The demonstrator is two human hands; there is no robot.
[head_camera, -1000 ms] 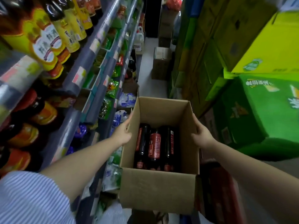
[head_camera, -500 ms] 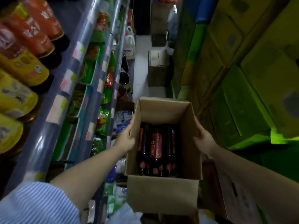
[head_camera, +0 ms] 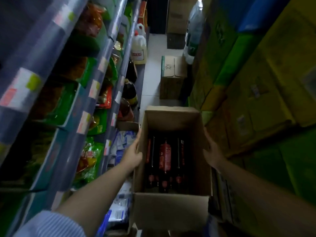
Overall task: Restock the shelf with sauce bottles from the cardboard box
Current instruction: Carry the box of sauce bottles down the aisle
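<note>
Head view: your left hand (head_camera: pixel 133 155) presses flat against the nine o'clock wall of the open brown cardboard box (head_camera: pixel 171 212), fingers straight along the rim; your right hand (head_camera: pixel 212 153) does the same at three o'clock. Neither curls under the base, as far as can be seen. The dark glass sauce bottles with red labels (head_camera: pixel 165 157) lie loose in the bottom, necks toward six o'clock. Squeeze alone carries that weight, so the walls may bow and the box slip. Tilt it and the bottles could roll and knock together. The blue-edged shelf (head_camera: pixel 95 86) at nine o'clock is close; its edge could catch a corner.
</note>
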